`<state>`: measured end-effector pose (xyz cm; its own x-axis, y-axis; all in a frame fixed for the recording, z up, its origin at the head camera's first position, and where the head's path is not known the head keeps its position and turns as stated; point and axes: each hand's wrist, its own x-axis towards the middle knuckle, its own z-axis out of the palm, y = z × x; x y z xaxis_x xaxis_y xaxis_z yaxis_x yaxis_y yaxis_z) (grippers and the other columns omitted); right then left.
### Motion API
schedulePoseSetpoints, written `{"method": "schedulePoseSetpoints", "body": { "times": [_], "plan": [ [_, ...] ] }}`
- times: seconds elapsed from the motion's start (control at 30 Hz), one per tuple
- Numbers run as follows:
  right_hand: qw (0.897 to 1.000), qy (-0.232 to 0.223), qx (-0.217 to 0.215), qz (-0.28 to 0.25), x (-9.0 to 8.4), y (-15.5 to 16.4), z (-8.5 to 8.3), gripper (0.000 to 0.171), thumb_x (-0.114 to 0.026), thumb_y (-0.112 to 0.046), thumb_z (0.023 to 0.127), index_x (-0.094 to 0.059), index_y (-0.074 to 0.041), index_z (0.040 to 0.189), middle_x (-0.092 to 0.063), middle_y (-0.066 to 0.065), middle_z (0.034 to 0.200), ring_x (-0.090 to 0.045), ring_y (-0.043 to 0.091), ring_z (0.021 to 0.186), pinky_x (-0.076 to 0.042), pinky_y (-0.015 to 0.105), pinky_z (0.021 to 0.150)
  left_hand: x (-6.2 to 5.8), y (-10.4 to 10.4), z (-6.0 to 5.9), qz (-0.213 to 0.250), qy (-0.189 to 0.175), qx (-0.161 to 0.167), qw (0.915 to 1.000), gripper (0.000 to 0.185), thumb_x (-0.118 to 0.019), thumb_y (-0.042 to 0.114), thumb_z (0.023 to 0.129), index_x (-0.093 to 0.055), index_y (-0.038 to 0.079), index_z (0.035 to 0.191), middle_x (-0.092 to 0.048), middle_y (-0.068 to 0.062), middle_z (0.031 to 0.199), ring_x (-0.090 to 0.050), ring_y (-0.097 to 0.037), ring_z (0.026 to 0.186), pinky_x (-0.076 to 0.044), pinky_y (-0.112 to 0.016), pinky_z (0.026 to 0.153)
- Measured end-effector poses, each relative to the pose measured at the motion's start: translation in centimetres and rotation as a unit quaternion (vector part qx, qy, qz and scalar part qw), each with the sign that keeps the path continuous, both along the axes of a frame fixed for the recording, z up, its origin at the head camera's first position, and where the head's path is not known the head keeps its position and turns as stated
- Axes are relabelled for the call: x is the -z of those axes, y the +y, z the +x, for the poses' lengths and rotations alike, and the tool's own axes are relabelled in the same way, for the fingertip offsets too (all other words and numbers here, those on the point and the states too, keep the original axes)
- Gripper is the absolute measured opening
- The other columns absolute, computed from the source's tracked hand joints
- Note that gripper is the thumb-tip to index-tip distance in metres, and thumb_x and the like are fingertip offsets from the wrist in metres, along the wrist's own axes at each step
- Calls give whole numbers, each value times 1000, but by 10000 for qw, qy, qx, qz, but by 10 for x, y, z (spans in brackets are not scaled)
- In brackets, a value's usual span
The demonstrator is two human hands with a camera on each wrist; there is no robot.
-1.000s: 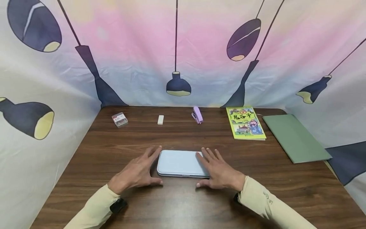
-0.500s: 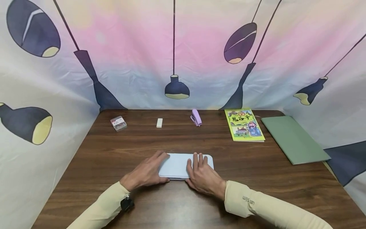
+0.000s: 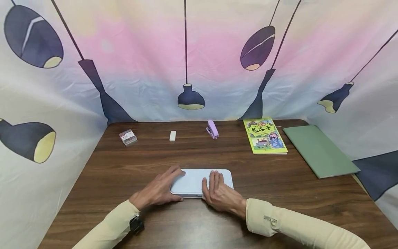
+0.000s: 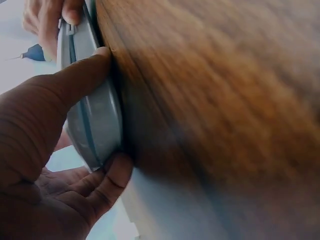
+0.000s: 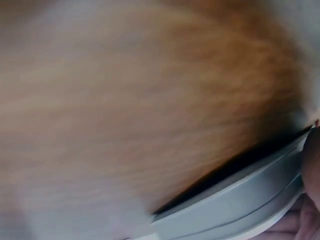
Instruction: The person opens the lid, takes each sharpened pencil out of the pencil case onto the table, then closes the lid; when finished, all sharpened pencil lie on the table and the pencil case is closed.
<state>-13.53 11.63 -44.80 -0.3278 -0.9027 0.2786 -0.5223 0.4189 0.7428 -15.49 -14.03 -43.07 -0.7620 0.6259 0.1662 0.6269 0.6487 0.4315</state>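
A light blue flat pencil case (image 3: 191,181) lies lengthwise on the dark wooden table, its lid down. My left hand (image 3: 160,189) grips its left end, with the thumb along the front side and the fingers round the far corner. Over the right part lies my right hand (image 3: 221,196), fingers bent across the lid and thumb at the front edge. In the left wrist view, a seam runs round the side of the case (image 4: 102,112), and a right-hand fingertip (image 4: 73,15) sits beside a small metal pull (image 4: 70,28). The right wrist view shows the grey-looking side (image 5: 235,200) close up.
Along the back of the table (image 3: 149,155) stand a small clear box (image 3: 128,137), a white eraser (image 3: 172,136) and a purple stapler (image 3: 212,129). A yellow book (image 3: 265,136) and a green folder (image 3: 320,150) lie at the right. A printed curtain hangs behind.
Both hands have come in from a spread pose beside the pencil case. The right hand has moved left onto the lid and front edge; the left now grips the left end.
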Motion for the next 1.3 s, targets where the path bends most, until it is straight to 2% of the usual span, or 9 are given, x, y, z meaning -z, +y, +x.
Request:
{"method": "schedulePoseSetpoints", "body": {
  "times": [0.23,0.43,0.53,0.77,0.9,1.0,1.1,1.2,1.3],
  "plan": [
    [9914,-712,-521,-969,-19,16,-16,52,-16,-36,101,-54,-1,104,-58,15,85,-55,25,58,-46,31,48,4,-10,-4,655,-327,127,9972,73,-77,38,70,-44,18,132,-44,-1,130,-46,-17,110,-40,-41,87],
    [9734,-1553,-229,-1669,-30,35,-16,41,-26,-34,100,-53,-5,112,-63,6,87,-59,17,56,-45,28,45,11,-12,3,837,-929,-242,9918,104,-78,45,65,-14,31,146,-59,1,94,-49,-7,63,-41,-24,54],
    [9353,-2483,161,-2515,-35,44,-21,33,-36,-26,97,-53,-7,119,-63,4,90,-59,13,61,-44,25,46,13,-11,6,1101,-1072,-462,9870,125,-82,43,60,7,30,146,-54,0,80,-46,-8,56,-39,-23,48],
    [7985,-3873,858,-4528,-45,50,-58,31,-51,-26,93,-62,-13,119,-65,5,78,-41,5,50,-39,24,48,12,-11,2,1346,-980,-579,9843,130,-84,40,57,11,29,145,-53,-1,110,-47,-10,60,-38,-22,51],
    [7598,-4280,1429,-4681,-46,47,-76,35,-50,-27,94,-57,-12,125,-65,13,99,-47,12,57,-41,30,55,9,-10,-2,998,-882,-687,9887,123,-83,48,56,-5,21,148,-50,-3,120,-52,-10,81,-44,-27,67],
    [7660,-4421,1869,-4277,-43,46,-81,45,-49,-29,94,-45,-8,135,-52,16,125,-60,21,86,-47,38,73,8,-9,-3,764,-885,-712,9906,121,-81,52,54,-15,11,147,-42,-8,133,-45,-15,107,-39,-35,88],
    [7907,-4343,2212,-3704,-41,46,-78,61,-49,-34,93,-27,-6,143,-36,22,137,-54,33,106,-45,47,81,6,-8,-5,700,-928,-672,9909,121,-82,52,54,-17,6,145,-36,-12,139,-36,-20,122,-30,-41,98],
    [8400,-3783,2075,-3288,-39,45,-70,71,-50,-38,92,-18,-2,144,-22,29,142,-42,42,117,-37,51,90,5,-7,-5,746,-994,-642,9902,122,-83,49,53,-16,5,145,-35,-14,140,-32,-23,126,-27,-42,100],
    [8890,-3093,1311,-3110,-37,41,-57,65,-56,-33,89,-31,0,139,-32,28,136,-38,40,120,-29,50,97,5,-6,-5,749,-1037,-633,9898,122,-83,48,53,-16,4,145,-35,-15,140,-32,-24,126,-26,-43,100]
  ]
}}
